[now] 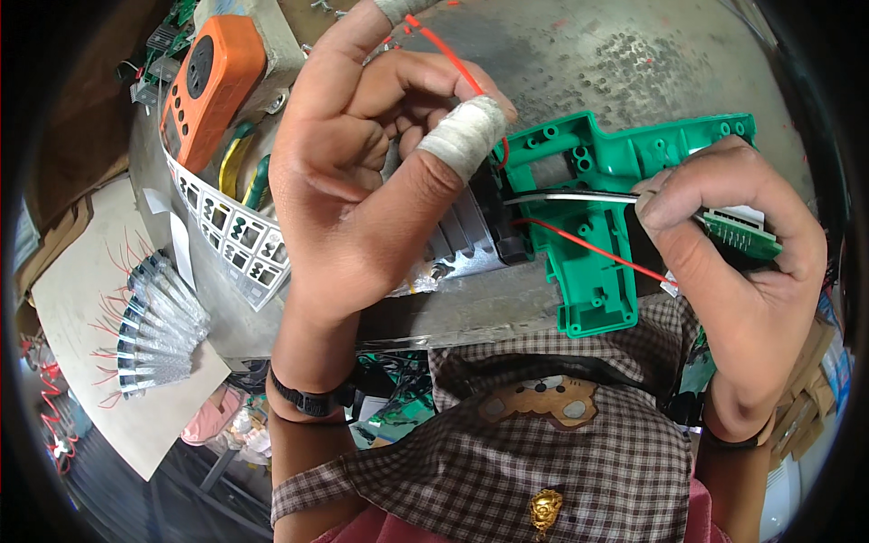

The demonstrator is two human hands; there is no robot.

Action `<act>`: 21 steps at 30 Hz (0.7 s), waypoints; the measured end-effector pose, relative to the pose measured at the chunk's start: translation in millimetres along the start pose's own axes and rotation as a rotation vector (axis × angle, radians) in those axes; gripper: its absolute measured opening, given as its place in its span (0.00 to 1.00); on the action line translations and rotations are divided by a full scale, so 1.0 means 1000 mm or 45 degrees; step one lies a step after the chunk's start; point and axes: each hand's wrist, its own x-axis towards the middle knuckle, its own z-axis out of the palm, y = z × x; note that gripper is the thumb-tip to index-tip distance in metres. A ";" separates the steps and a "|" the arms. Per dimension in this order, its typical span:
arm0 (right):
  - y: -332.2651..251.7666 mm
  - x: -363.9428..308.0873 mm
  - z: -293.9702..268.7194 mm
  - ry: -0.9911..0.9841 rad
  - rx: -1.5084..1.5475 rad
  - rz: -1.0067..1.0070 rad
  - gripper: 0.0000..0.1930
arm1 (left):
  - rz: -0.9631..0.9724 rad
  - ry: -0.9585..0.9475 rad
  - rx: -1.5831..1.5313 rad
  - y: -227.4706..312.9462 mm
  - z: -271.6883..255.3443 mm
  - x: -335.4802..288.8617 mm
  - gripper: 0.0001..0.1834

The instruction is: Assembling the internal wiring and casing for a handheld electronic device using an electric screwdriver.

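Observation:
My left hand (pixel 353 181), white tape around its thumb, pinches a red wire (pixel 445 52) between thumb and forefinger. The wire's far end points up and left. In my right hand (pixel 747 244), thumb and forefinger grip a black and white wire pair (pixel 575 195). A small green circuit board (pixel 747 237) rests within the curled fingers of that hand. Between the hands lies a green plastic housing half (pixel 593 294). Against its left side sits a finned metal part (pixel 463 237) with a black end, partly hidden by my left hand. Another red wire (pixel 593 246) crosses the housing.
An orange device (pixel 226 81) with a round black grille stands at the back left. Yellow and green tool handles (pixel 237 156) lie below it, beside a printed sticker sheet (pixel 226 237). Several plastic-wrapped parts with red wires (pixel 163 330) fan out on a pale board (pixel 90 299).

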 end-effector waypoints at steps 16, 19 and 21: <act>-0.006 0.016 0.022 -0.248 0.096 0.016 0.16 | 0.177 -0.019 0.575 0.001 -0.005 -0.001 0.34; -0.018 0.020 0.018 -0.271 0.043 0.034 0.20 | 0.266 0.028 0.660 0.002 -0.007 -0.005 0.34; -0.018 0.021 0.012 -0.349 -0.041 0.026 0.24 | 0.328 0.086 0.727 0.001 -0.008 -0.009 0.34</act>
